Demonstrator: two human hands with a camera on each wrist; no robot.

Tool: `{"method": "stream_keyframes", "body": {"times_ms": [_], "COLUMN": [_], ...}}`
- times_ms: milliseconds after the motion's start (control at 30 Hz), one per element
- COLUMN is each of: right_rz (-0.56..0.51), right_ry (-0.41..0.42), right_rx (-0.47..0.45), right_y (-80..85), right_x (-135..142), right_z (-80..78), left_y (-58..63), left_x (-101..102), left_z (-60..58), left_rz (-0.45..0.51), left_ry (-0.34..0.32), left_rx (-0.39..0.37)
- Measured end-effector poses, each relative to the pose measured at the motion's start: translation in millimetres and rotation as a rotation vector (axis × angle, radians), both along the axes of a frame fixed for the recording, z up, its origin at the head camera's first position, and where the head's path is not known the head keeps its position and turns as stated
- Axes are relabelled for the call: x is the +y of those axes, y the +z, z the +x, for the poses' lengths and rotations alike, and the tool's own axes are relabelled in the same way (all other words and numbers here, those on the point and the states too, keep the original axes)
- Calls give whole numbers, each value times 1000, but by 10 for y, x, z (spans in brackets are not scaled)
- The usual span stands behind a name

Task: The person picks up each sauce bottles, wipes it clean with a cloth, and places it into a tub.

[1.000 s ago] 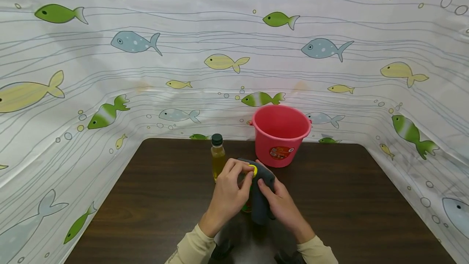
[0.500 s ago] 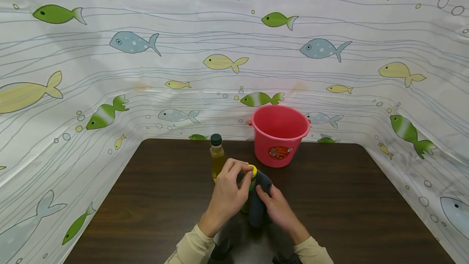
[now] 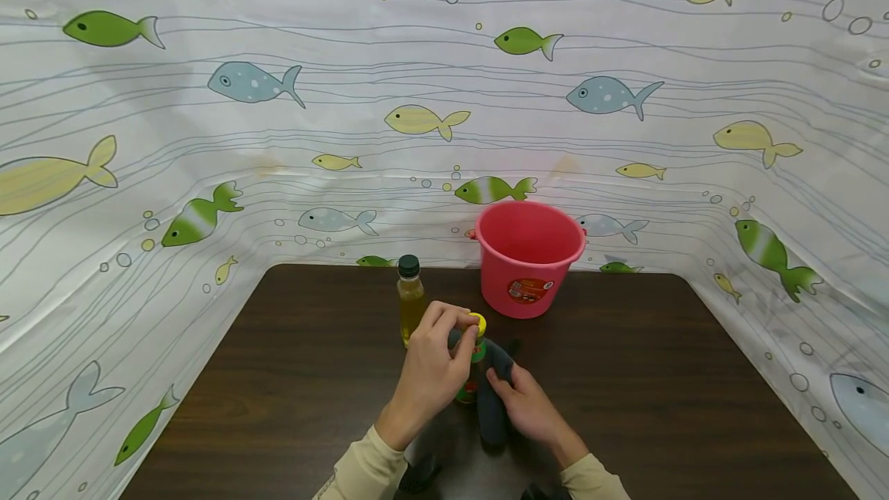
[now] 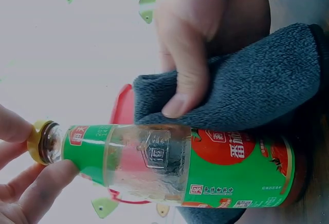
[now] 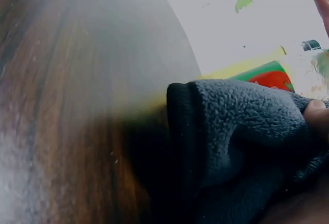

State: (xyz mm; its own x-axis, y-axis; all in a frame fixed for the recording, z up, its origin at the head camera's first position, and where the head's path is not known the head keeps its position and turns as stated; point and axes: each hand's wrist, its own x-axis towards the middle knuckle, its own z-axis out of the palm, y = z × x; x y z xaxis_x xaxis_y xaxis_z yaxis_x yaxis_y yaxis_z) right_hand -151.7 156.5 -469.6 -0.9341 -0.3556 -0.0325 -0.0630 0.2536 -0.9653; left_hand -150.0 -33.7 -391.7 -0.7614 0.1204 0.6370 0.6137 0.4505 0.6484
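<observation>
My left hand [image 3: 432, 365] pinches the yellow cap [image 4: 36, 142] and neck of a clear glass bottle [image 4: 239, 175] with green and red tomato labels. In the left wrist view the bottle looks mostly see-through, with reddish residue near its base. My right hand [image 3: 533, 411] grips a folded dark grey cloth [image 4: 252, 82], thumb on top, and presses it to the bottle's side. Part of the cloth also shows behind the bottle. In the right wrist view the cloth [image 5: 252, 113] hides most of the bottle and most of that hand.
A bottle of yellow oil [image 3: 411, 303] with a dark green cap stands behind my left hand. Farther back to the right is a pink bucket [image 3: 517, 288]. A fish-patterned sheet [image 3: 430, 45] surrounds the dark wooden table [image 3: 278, 400] at the back and sides.
My right hand has drawn the cloth down and slightly left along the bottle, uncovering its neck and upper label. My left hand stays at the cap.
</observation>
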Motion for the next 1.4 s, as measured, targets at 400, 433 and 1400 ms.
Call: {"method": "stream_keyframes", "body": {"times_ms": [400,433,1400], "right_rz": [126,144,-219], "right_ry": [77,75,-244], "right_rx": [58,57,51], "right_y": [-916,-938,508], "right_x": [326,331,-161], "right_z": [-454,-470,83], "left_y": [-9,-10,-23], "left_x": [12,12,6], "left_z": [-14,-14,-14], "left_rz": [-4,-4,9], "left_ry": [4,3,2], "left_rx": [10,9,10]}}
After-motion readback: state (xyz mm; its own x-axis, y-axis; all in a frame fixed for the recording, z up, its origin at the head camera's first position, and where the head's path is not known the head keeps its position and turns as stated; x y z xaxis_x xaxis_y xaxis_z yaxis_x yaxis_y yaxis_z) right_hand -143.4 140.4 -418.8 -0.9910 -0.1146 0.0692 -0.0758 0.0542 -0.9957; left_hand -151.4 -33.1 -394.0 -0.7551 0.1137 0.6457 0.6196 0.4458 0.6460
